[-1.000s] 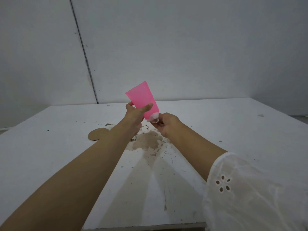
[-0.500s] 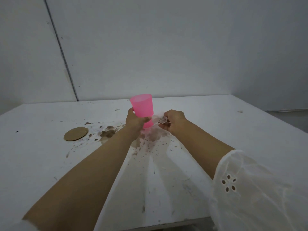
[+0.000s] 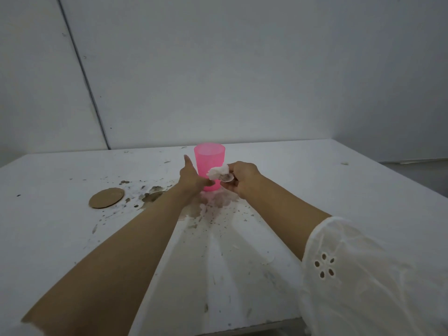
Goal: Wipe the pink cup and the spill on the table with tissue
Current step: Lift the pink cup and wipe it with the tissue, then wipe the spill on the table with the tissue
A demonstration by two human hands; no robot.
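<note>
The pink cup (image 3: 209, 161) stands upright on the white table (image 3: 315, 180), at the far edge of a brown spill (image 3: 206, 207). My left hand (image 3: 191, 178) is at the cup's left side, fingers stretched straight past it and thumb lying across its lower front. My right hand (image 3: 242, 180) pinches a crumpled, brown-stained white tissue (image 3: 218, 172) that touches the cup's right side. More brown blotches (image 3: 154, 194) and fine specks spread left of and in front of the cup.
A round brown cardboard coaster (image 3: 106, 201) lies flat to the left of the spill. Grey walls close off the back. The table's near edge (image 3: 242, 332) runs along the bottom. A small scrap (image 3: 344, 163) lies far right.
The cup went from tilted in the air to upright on the table. My left hand's fingers have straightened off it. The tissue in my right hand moved up against the cup's side.
</note>
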